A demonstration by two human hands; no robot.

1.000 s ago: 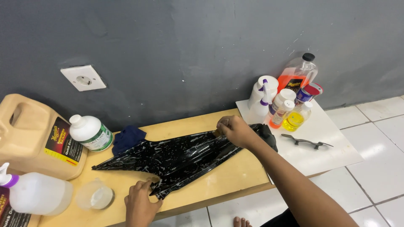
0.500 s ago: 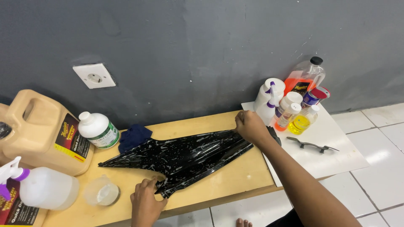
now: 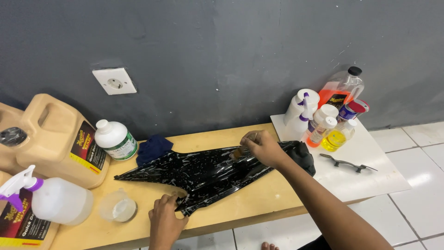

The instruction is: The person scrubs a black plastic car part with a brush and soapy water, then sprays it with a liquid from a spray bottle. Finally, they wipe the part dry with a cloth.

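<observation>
Black glossy panel (image 3: 203,171) lies under right hand (image 3: 261,148), fingers curled; left hand (image 3: 165,217) pinches its edge.

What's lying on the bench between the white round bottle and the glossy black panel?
A dark blue cloth lies between the white bottle and the black panel, seen in the head view.

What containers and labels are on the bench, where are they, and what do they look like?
Tan jug, far left: dark label.
White bottle, beside it: green-banded label.
Spray bottle, front left: translucent, purple trigger.
Orange liquid bottle, right rear: clear, black cap.
Yellow liquid bottle, right board: small.
</observation>
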